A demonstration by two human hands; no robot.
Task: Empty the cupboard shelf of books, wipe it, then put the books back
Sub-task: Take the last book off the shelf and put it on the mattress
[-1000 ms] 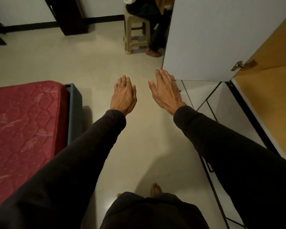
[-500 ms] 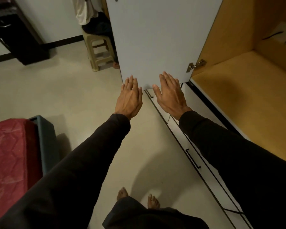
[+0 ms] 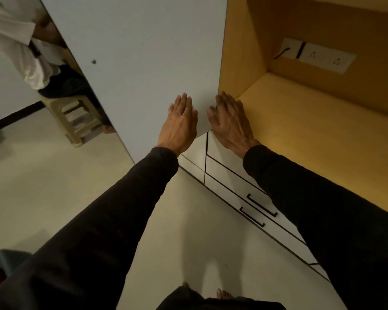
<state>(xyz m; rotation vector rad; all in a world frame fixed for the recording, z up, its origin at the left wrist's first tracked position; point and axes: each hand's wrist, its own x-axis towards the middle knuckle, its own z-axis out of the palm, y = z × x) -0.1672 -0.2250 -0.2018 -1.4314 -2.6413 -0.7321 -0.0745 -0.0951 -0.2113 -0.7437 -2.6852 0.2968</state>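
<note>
I am looking down at the cupboard door (image 3: 143, 63), a big white panel swung open, with the cupboard shelf (image 3: 323, 135) to the right of my hands. The shelf's yellow board shows bare wood as far as I can see, and no books are in view anywhere, on it or on the floor (image 3: 54, 186). I judge the shelf is emptied, so the step in hand is either the wipe or fetching the books back; which one I cannot say.

My left hand (image 3: 180, 124) lies flat, fingers straight and together, in front of the door's lower corner; whether it touches the panel I cannot tell. My right hand (image 3: 230, 121) is spread the same way at the shelf's near left corner, holding nothing. No cloth is visible, so the next move calls for finding one, or the books.

The shelf's right end is cut off. Something small by my right thumb, perhaps the hinge, is mostly covered. The socket strip (image 3: 318, 55) sits on the back wall.
</note>
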